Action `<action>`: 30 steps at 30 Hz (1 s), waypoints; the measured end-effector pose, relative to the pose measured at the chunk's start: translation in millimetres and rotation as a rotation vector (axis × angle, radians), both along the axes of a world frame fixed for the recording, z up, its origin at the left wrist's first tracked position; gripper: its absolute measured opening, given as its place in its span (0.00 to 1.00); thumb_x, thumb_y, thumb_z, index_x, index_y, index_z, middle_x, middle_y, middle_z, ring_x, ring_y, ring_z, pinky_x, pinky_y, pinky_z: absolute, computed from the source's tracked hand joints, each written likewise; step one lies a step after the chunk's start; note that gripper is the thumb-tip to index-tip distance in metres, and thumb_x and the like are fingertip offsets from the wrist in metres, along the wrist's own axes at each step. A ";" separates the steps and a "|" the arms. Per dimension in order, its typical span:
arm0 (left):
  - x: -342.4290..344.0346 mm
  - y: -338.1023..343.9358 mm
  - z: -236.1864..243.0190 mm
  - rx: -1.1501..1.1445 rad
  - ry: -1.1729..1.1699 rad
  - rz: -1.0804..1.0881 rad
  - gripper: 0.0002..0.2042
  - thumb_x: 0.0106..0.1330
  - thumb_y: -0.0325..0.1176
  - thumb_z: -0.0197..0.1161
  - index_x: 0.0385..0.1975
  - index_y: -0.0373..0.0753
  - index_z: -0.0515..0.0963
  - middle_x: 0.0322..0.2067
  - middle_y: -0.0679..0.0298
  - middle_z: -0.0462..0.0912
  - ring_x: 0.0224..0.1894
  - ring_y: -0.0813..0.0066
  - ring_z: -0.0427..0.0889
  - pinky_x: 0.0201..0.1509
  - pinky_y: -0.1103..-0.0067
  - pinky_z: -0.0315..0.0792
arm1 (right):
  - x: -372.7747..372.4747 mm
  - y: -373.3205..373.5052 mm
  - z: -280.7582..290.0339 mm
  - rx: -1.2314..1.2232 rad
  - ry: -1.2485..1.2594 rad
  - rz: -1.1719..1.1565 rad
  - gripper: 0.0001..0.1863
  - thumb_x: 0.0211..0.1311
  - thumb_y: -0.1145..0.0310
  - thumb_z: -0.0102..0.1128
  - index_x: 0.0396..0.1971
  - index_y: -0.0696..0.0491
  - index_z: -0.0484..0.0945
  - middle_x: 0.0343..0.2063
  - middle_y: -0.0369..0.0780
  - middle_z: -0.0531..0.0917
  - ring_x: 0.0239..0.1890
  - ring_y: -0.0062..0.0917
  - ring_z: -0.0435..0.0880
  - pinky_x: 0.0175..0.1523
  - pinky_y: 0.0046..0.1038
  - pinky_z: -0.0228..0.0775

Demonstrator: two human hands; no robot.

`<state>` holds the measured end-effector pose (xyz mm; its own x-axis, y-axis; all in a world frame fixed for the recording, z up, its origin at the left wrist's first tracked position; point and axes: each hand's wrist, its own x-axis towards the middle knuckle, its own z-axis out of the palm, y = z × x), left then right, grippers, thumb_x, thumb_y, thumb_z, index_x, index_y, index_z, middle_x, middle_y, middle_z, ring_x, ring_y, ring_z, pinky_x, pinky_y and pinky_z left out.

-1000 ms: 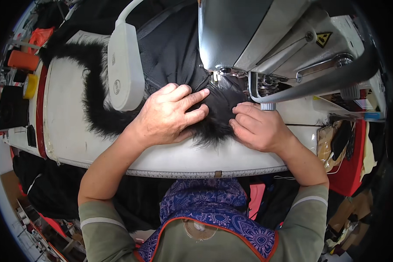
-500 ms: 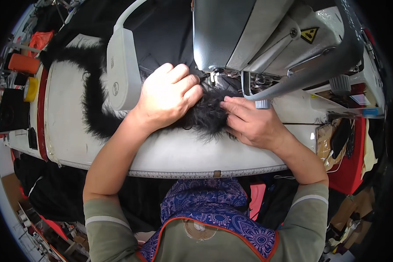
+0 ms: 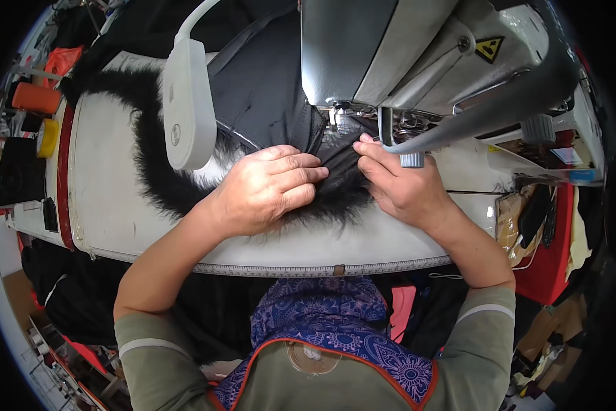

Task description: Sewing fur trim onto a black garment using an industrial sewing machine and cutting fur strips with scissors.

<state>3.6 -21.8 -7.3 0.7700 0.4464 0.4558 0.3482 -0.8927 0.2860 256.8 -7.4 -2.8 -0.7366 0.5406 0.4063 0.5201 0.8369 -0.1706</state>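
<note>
A strip of black fur trim (image 3: 154, 171) lies across the white sewing table (image 3: 109, 205) and runs under the needle of a grey sewing machine (image 3: 390, 55). Black fabric (image 3: 267, 89) extends behind it. My left hand (image 3: 270, 192) lies flat on the fur just left of the needle, fingers together, pressing it down. My right hand (image 3: 400, 188) presses the fur on the right side, fingertips close to the presser foot (image 3: 335, 120). The fur between the hands is partly hidden.
A white lamp head (image 3: 184, 103) on a curved arm hangs over the table's left half. Orange (image 3: 34, 99) and yellow (image 3: 46, 137) thread spools stand at the far left. A measuring tape strip (image 3: 321, 264) lines the table's front edge. Red cloth (image 3: 547, 246) and clutter lie right.
Both hands have slid with the fur; the left hand pushed toward the needle, then settled flat lower again. The right hand's fingertips have moved up closer to the presser foot.
</note>
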 end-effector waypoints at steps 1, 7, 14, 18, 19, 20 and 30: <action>-0.9 -2.0 -2.3 0.061 0.030 0.022 0.12 0.39 0.31 0.64 0.26 0.37 0.76 0.42 0.61 0.81 0.48 0.64 0.79 0.50 0.68 0.74 | 2.6 0.4 -2.4 -0.007 0.008 0.038 0.10 0.43 0.76 0.62 0.31 0.56 0.77 0.39 0.40 0.80 0.43 0.31 0.81 0.42 0.30 0.76; 3.3 -7.4 3.0 0.056 0.074 0.109 0.16 0.42 0.29 0.63 0.35 0.38 0.80 0.43 0.62 0.81 0.48 0.65 0.79 0.51 0.69 0.74 | 13.1 -3.2 1.6 0.058 0.050 0.354 0.09 0.42 0.77 0.67 0.27 0.58 0.79 0.32 0.41 0.79 0.37 0.32 0.81 0.45 0.36 0.79; 1.8 -6.8 -0.4 0.110 0.072 0.143 0.14 0.43 0.32 0.64 0.32 0.38 0.79 0.40 0.62 0.80 0.48 0.67 0.79 0.53 0.71 0.73 | 13.5 -10.5 -3.0 0.076 0.085 0.243 0.07 0.43 0.75 0.66 0.25 0.58 0.78 0.30 0.41 0.79 0.37 0.32 0.80 0.45 0.34 0.78; 1.6 -6.9 0.2 0.071 0.049 0.131 0.14 0.39 0.32 0.66 0.30 0.39 0.77 0.38 0.61 0.80 0.47 0.66 0.79 0.52 0.69 0.73 | 13.9 -11.3 -0.1 0.040 0.074 0.234 0.07 0.42 0.74 0.65 0.25 0.57 0.78 0.32 0.41 0.79 0.40 0.32 0.80 0.46 0.33 0.78; 1.6 -7.2 1.9 0.059 0.049 0.129 0.14 0.39 0.32 0.67 0.29 0.39 0.77 0.38 0.61 0.79 0.46 0.65 0.79 0.52 0.69 0.74 | 13.7 -11.7 0.4 -0.005 0.051 0.234 0.09 0.40 0.75 0.66 0.26 0.57 0.79 0.34 0.41 0.79 0.41 0.32 0.81 0.48 0.33 0.78; 2.2 -7.1 1.8 0.075 0.057 0.125 0.14 0.39 0.32 0.67 0.29 0.40 0.77 0.38 0.61 0.79 0.46 0.65 0.79 0.51 0.69 0.74 | 14.2 -12.0 0.6 -0.005 0.052 0.230 0.09 0.40 0.75 0.66 0.26 0.57 0.79 0.34 0.41 0.79 0.41 0.32 0.81 0.48 0.33 0.78; -1.9 -9.1 6.0 0.026 0.112 0.120 0.10 0.46 0.30 0.61 0.31 0.42 0.78 0.41 0.60 0.80 0.49 0.63 0.78 0.55 0.67 0.72 | 8.2 -18.3 0.3 0.001 0.019 0.263 0.09 0.44 0.70 0.63 0.30 0.51 0.81 0.39 0.35 0.82 0.47 0.32 0.80 0.57 0.39 0.69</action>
